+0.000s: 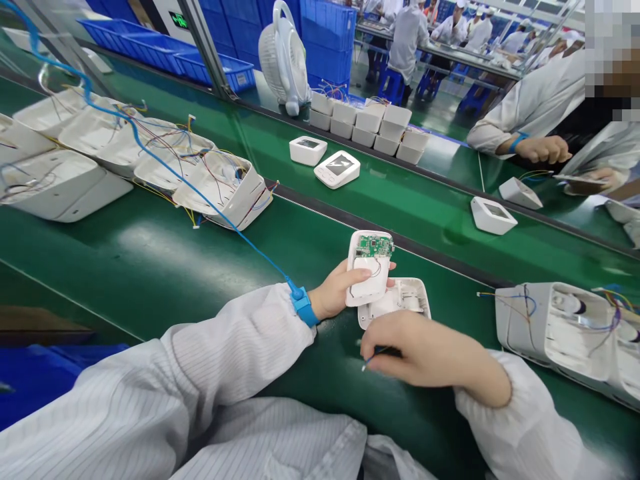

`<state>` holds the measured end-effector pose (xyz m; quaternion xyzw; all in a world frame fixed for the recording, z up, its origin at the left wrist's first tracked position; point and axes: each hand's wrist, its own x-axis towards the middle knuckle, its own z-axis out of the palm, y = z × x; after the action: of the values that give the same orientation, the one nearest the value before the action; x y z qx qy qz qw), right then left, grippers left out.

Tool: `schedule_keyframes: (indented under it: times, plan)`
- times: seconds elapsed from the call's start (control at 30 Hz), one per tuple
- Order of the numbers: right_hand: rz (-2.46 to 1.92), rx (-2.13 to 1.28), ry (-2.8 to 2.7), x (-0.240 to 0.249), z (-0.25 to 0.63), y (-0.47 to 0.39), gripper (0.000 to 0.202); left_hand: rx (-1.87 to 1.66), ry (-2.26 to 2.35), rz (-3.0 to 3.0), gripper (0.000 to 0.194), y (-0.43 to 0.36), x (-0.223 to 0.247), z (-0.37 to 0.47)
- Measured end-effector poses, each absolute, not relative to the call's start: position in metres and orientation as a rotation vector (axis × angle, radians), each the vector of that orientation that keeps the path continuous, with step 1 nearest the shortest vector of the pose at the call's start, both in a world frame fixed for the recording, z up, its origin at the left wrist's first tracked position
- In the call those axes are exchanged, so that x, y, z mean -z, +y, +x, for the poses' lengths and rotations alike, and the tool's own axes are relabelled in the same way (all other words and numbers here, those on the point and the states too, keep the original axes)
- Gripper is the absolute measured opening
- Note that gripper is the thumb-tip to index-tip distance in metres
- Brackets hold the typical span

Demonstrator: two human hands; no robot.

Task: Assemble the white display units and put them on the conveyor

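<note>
My left hand is closed around a white casing half with a green circuit board at its top, thumb on its inner face. Just behind and below it, a second white casing half lies open side up on the green bench. My right hand is bent over the near edge of that second half, its thumb and fingers pinching thin wires that end in a small white connector. A blue wrist strap with a coiled-out blue cord circles my left wrist.
White housings with wires crowd the left of the bench; more housings stand at right. Assembled devices sit on the green belt. Beyond are a fan, stacked casings and a person's hand.
</note>
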<state>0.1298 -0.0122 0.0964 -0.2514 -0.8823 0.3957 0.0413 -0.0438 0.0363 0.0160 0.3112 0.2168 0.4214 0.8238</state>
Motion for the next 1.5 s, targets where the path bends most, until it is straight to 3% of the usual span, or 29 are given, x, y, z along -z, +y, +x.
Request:
schedule_keyframes:
  times: [0.13, 0.3, 0.63, 0.8, 1.0, 1.17, 1.5]
  plan:
    - [-0.964, -1.422, -2.132, -0.096, 0.148, 0.011, 0.011, -0.935, 0.474, 0.728, 0.053, 0.031, -0.016, -0.041]
    - [-1.189, -1.301, -1.655, -0.073, 0.150, 0.026, 0.023, -1.024, 0.474, 0.881, 0.046, 0.031, -0.012, -0.039]
    - [-1.405, -0.472, -2.027, -0.068, 0.147, 0.025, 0.015, -1.061, 0.523, 0.914, 0.042, 0.029, -0.009, -0.039]
    - [-1.463, -0.543, -1.942, -0.064, 0.147, 0.026, 0.016, -1.016, 0.455, 0.833, 0.051, 0.026, -0.015, -0.039]
    - [-1.577, -0.258, -1.907, -0.061, 0.150, 0.028, 0.023, -0.942, 0.415, 0.757, 0.061, 0.024, -0.015, -0.043]
    - [-1.500, -0.085, -2.062, -0.058, 0.151, 0.028, 0.022, -0.976, 0.415, 0.764, 0.058, 0.026, -0.014, -0.044]
    - [-1.473, -0.220, -1.991, -0.056, 0.146, 0.025, 0.020, -1.020, 0.413, 0.750, 0.052, 0.028, -0.016, -0.042]
